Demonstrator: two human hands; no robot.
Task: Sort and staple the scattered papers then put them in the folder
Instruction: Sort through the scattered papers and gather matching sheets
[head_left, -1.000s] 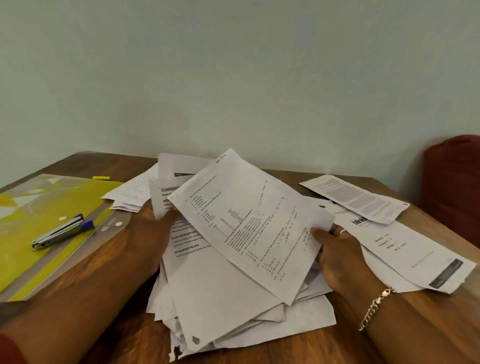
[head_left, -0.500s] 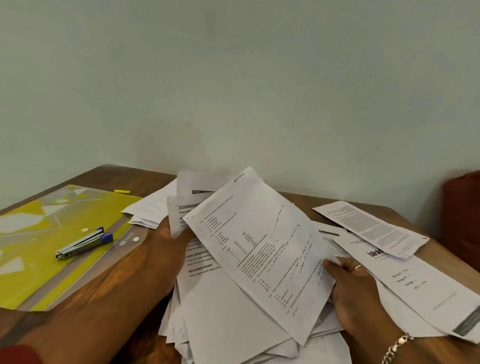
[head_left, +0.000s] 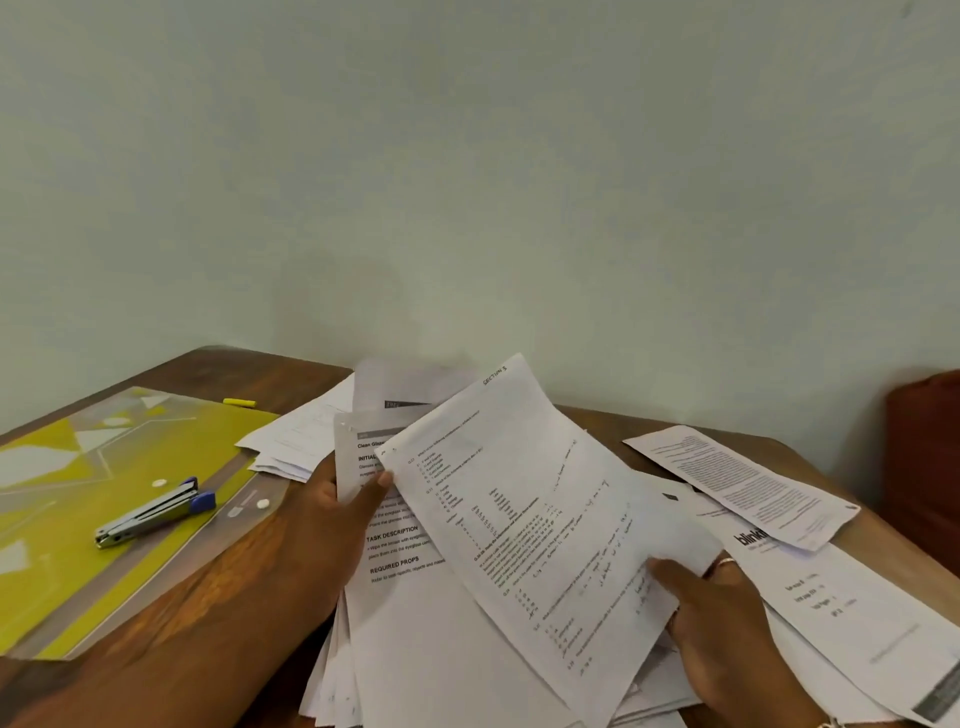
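A loose stack of white printed papers lies in front of me on the wooden table. My left hand grips the stack's left edge, thumb on a sheet headed "TASK DESCRIPTION". My right hand pinches the lower right edge of a tilted question sheet that lies on top of the stack. The yellow-green plastic folder lies at the left, with a blue and silver stapler on it.
More sheets lie at the right: a "blinkit" page and a narrow text page. Another small pile sits behind my left hand. A yellow pen cap lies near the wall. A dark red cushion stands at far right.
The view has tipped upward and shifted, so the table sits lower in frame. Both hands keep their hold; the top sheet has lifted slightly and my left thumb now shows on the stack.
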